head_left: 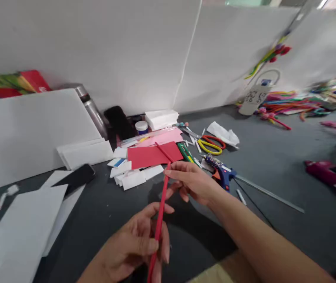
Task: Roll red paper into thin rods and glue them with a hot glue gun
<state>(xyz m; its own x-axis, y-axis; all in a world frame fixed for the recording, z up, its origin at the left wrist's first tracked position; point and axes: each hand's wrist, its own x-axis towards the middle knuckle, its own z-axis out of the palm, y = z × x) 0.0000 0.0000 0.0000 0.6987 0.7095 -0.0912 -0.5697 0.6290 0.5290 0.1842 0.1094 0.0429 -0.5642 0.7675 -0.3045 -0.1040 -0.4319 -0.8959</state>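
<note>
A long, thin red strip, perhaps rolled or folded paper (161,206), runs slantwise between my two hands above the dark table. My left hand (140,239) grips its lower part, thumb pressed on top and fingers curled beneath. Higher up, my right hand (188,179) pinches the strip near its far end between thumb and fingertips. Just beyond lies a red paper sheet (147,155) with another thin red strip (164,151) across it. White paper pieces (135,177) are scattered in front of the sheet.
Right of my hands lie a blue glue gun (225,175), scissors with yellow and red handles (211,145) and a green cutter (185,152). A magenta glue gun (330,175) is farther right. White boards (23,232) and a black phone (78,175) lie left. A wall stands behind.
</note>
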